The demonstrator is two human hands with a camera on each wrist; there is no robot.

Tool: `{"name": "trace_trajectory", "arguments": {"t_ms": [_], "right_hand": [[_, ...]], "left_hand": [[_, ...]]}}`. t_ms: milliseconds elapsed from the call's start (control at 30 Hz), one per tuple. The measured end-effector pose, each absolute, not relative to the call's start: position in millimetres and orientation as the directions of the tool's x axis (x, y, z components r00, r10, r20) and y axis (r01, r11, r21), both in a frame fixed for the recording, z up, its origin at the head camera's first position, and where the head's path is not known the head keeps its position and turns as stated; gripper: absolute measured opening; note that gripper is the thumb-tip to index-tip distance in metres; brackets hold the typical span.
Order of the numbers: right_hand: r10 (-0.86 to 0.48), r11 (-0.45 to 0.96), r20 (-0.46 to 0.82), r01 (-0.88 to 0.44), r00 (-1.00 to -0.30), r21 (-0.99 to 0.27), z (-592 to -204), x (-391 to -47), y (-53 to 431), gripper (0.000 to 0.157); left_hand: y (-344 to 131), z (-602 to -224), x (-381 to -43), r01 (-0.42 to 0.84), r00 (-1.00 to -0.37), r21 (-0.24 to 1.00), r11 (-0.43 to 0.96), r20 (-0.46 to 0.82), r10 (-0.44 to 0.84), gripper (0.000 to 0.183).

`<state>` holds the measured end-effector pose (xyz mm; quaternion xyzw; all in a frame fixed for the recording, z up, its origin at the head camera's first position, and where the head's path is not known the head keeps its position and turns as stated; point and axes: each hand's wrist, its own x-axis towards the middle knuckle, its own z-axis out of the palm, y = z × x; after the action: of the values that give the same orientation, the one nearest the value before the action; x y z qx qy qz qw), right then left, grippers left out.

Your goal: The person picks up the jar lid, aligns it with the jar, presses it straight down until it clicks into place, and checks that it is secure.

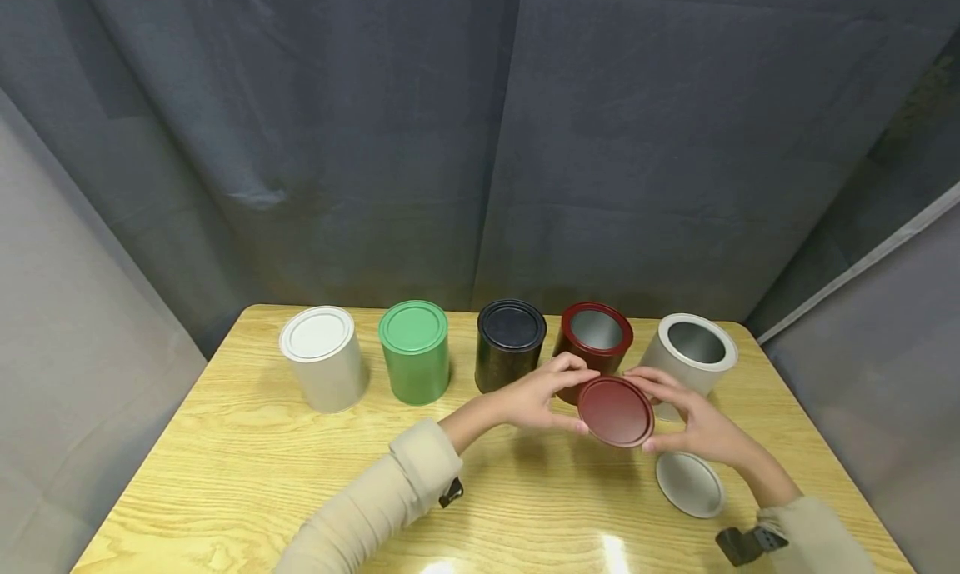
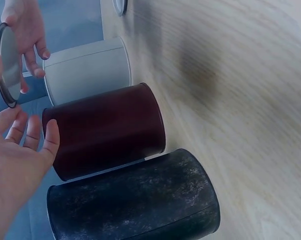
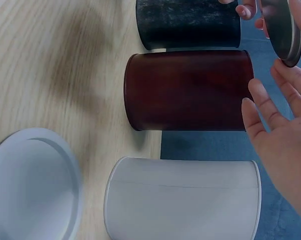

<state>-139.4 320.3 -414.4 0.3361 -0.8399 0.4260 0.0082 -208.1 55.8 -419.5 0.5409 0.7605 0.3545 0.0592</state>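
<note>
Both hands hold a round dark red lid (image 1: 617, 411) by its edge, raised in front of the open red can (image 1: 573, 378). On its left side the left hand (image 1: 538, 396) pinches the rim between fingers and thumb. From the other side the right hand (image 1: 696, 420) grips it the same way, in front of the open white can (image 1: 682, 374). Seen from the left wrist, the lid (image 2: 10, 67) stands edge-on beside the top of the red can (image 2: 108, 130). Below the right hand a white lid (image 1: 690, 484) lies on the table.
Left of the red can stand a lidded black can (image 1: 512, 328), a lidded green can (image 1: 415, 357) and a lidded white can (image 1: 322, 361), all in a row along the far edge of the wooden table (image 1: 247, 474). Grey curtains (image 1: 360, 141) hang behind and at the sides.
</note>
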Motion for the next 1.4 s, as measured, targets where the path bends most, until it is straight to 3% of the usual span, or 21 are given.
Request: {"name": "trace_trajectory", "arguments": {"t_ms": [700,1200,1400], "right_hand": [[-0.569,0.385,0.325,-0.594,-0.755,-0.706,-400.2,-156.7,322.4,0.076],[-0.567,0.366,0.345,-0.604,-0.748,-0.708,-391.2,-168.0,323.4,0.077],[-0.556,0.394,0.347,-0.607,-0.755,-0.690,-384.3,-174.4,322.9,0.077]], "left_hand": [[56.5,-406.4,-218.8,0.764,-0.417,0.632,0.130,0.330,0.847,0.069],[57.5,-399.9,-223.2,0.734,-0.528,0.650,0.196,0.365,0.767,0.058],[57.9,-397.8,-228.0,0.737,-0.534,0.649,0.186,0.391,0.749,0.056]]}}
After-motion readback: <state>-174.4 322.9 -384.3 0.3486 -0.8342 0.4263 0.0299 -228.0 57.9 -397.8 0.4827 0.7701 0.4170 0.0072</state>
